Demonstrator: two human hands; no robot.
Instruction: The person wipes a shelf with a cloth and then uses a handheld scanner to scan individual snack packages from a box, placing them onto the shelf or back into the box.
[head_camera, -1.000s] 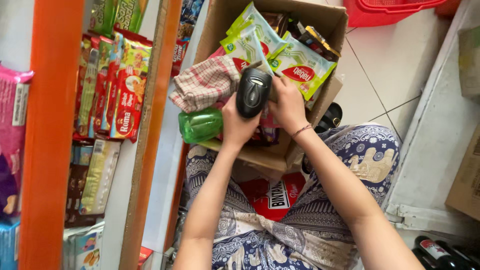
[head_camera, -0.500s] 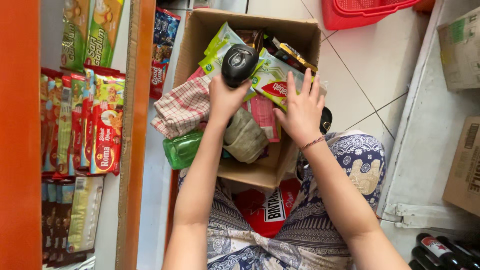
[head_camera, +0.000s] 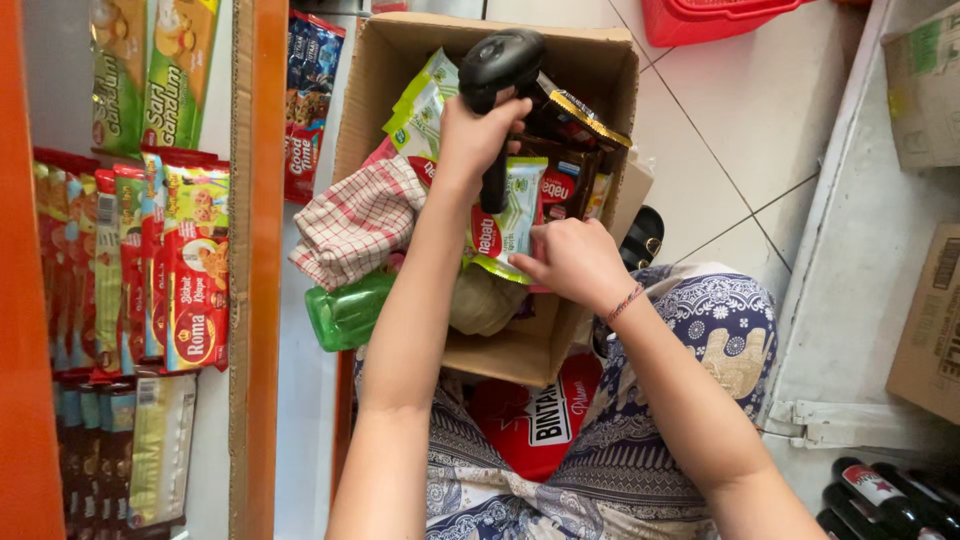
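Head view: the left hand (head_camera: 475, 135) was raised over the upper middle of the frame, its grip wrapped tight around the handle of a black handheld barcode scanner (head_camera: 500, 85), whose head pointed down into an open cardboard box (head_camera: 380, 75) resting on the person's lap. The right hand (head_camera: 572, 262) sat lower, just right of centre, its fingers pinched on the edge of a pale green wafer packet (head_camera: 505, 222) that stood among other snack packets in the box. A red-and-white checked cloth (head_camera: 355, 222) draped over the box's left wall, and a green plastic bottle (head_camera: 348, 312) lay just below it. At the left of the frame, an orange-framed shelf (head_camera: 255, 250) held rows of biscuit packets (head_camera: 195, 270). A red basket (head_camera: 735, 18) showed at the top edge, and dark bottles (head_camera: 880, 495) lay at the lower right.

The step in hand looked like scanning: one packet was being singled out while the scanner hovered above it. The next move would likely call for turning the packet so that its barcode faced the scanner's head, holding it flat and steady, with the neighbouring packets kept out of the beam.
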